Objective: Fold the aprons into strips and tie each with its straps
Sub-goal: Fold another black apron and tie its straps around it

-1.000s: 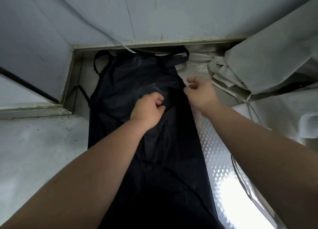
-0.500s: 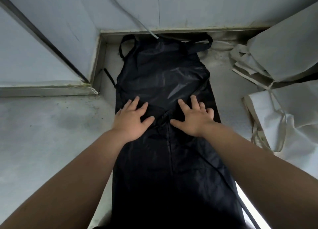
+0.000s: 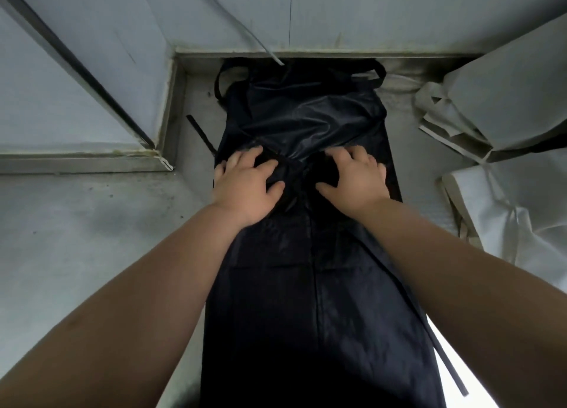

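A dark navy apron (image 3: pixel 306 300) lies lengthwise on the steel counter (image 3: pixel 92 254), folded into a long narrow strip with its bib at the far end. My left hand (image 3: pixel 245 183) and my right hand (image 3: pixel 352 177) lie side by side on its middle. Their fingers are bent and gather a bunch of fabric between them. The neck strap (image 3: pixel 379 74) loops at the far end. One waist strap (image 3: pixel 201 134) sticks out to the left. The other waist strap (image 3: pixel 429 324) trails down the apron's right side.
Pale grey-white aprons are piled at the right, one heap (image 3: pixel 506 106) farther back and another (image 3: pixel 521 211) nearer. A wall rises behind the counter, and a grey cable (image 3: pixel 245 36) hangs down it. A raised ledge (image 3: pixel 76 159) juts in at the left.
Both hands lay flat with spread fingers half a second ago; now the fingers are curled into the fabric, bunching it. Before that, they had brought the apron's right edge over.
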`<state>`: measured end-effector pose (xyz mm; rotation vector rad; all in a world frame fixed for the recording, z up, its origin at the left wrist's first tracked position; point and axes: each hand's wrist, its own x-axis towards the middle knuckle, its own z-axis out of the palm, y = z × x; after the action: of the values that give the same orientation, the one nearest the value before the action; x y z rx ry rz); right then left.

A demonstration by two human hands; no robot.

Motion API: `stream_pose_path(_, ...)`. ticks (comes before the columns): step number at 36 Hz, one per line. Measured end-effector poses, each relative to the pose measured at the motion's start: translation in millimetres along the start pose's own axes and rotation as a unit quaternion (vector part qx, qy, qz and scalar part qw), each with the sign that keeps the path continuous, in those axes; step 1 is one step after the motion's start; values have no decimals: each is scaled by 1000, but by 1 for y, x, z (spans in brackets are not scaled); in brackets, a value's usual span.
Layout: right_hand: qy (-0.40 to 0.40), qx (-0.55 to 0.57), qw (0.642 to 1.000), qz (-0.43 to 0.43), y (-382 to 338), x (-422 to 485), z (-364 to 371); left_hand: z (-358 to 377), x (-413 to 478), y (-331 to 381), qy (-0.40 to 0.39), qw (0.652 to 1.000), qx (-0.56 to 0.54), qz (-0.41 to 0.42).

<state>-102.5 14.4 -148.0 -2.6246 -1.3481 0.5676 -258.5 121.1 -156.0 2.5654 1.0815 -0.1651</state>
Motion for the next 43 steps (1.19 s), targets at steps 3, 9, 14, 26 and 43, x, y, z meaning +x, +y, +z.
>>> stream_pose_path(3,-50,99,994,1,-1,-12,5,2,-20,2,34,998,19,39)
stream_pose_path(9,-83,178,980,27,-5,-23,9,10,-34,-2,6,998,5,67)
stream_pose_path(14,-118,157,980,22,-11,-28,14,-1,-31,-2,59,973,-220,-40)
stream_pose_path(26,-54,325,944,-16,-24,-27,-2,-43,-26,23,-34,886,-462,7)
stream_pose_path(43,59,738,605,293,18,-14,-31,2,0,44,-42,974,-163,-150)
